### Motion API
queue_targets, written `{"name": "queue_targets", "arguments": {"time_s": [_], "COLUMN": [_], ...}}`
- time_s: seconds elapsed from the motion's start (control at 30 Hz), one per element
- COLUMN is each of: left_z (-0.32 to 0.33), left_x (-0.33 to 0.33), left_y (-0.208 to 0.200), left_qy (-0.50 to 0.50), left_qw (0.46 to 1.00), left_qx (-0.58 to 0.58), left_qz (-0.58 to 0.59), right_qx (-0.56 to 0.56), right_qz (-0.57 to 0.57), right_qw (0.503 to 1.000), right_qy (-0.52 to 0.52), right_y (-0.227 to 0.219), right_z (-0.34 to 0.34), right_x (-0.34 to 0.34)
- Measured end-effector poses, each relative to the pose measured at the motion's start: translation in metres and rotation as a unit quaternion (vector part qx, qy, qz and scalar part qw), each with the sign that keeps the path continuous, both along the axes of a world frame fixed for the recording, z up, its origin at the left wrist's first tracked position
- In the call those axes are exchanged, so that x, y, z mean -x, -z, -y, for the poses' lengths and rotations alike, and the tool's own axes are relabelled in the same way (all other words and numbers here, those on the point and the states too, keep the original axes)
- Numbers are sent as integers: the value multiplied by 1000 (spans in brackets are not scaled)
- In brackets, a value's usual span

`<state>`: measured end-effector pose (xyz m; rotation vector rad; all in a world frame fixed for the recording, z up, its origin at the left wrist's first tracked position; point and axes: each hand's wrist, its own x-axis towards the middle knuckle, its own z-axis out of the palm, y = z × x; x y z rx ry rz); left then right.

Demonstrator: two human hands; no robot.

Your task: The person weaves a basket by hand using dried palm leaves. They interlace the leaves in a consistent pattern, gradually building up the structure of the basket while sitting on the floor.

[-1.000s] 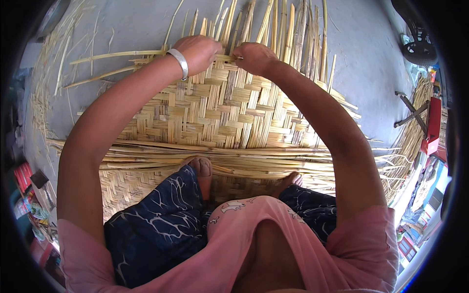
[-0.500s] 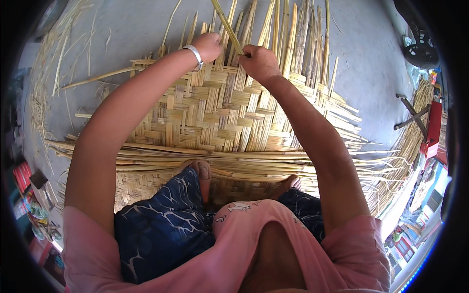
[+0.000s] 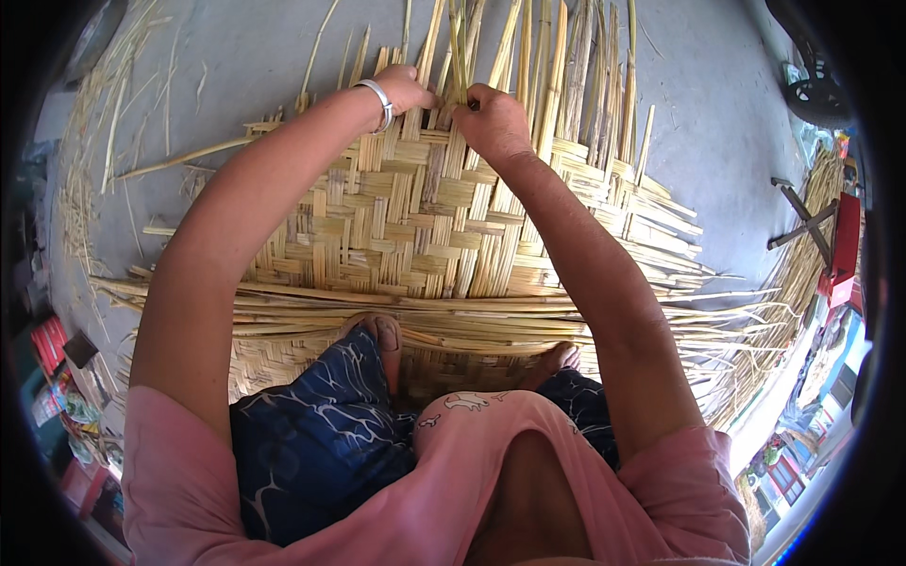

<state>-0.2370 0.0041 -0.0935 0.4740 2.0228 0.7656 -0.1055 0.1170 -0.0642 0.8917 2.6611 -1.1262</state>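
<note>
A mat (image 3: 396, 212) of flattened bamboo strips, woven in a broad crisscross pattern, lies on the floor before me. At its far edge my right hand (image 3: 495, 123) is closed on a greenish bamboo strip (image 3: 460, 52) that points away from me. Just to the left, my left hand (image 3: 406, 90), with a pale bangle (image 3: 379, 102) at the wrist, has its fingers bent in at the base of another strip (image 3: 431, 42). Its fingertips press down at the weave's edge, and their grip is partly hidden. A small gap separates the two hands.
Loose unwoven strip ends (image 3: 576, 85) fan out beyond the far edge. A row of long strips (image 3: 453, 311) crosses in front of my feet (image 3: 382, 335). Scattered straw (image 3: 104, 123) lies at left; a red object with crossed legs (image 3: 840, 241) and a black wheel (image 3: 819, 99) are at right.
The greenish strip has swung from leaning left to nearly straight ahead. My right hand has shifted slightly left and down, and my left fingers have reached right toward it.
</note>
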Motion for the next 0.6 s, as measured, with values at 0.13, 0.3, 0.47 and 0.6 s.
{"name": "queue_targets", "arguments": {"time_s": [0.13,0.3,0.47,0.6], "left_z": [12,22,30,35], "left_x": [-4,-11,-18,-19], "left_y": [-2,-8,-18,-2], "left_qy": [-38,-77,-103,-233], "left_qw": [996,975,960,934], "left_qx": [-62,-154,-194,-231], "left_qz": [48,138,175,141], "right_qx": [-15,-81,-89,-89], "right_qz": [25,64,74,46], "right_qw": [1000,990,977,970], "right_qy": [7,-96,-181,-223], "right_y": [7,11,3,10], "right_z": [0,4,1,-6], "right_x": [3,8,8,10]}}
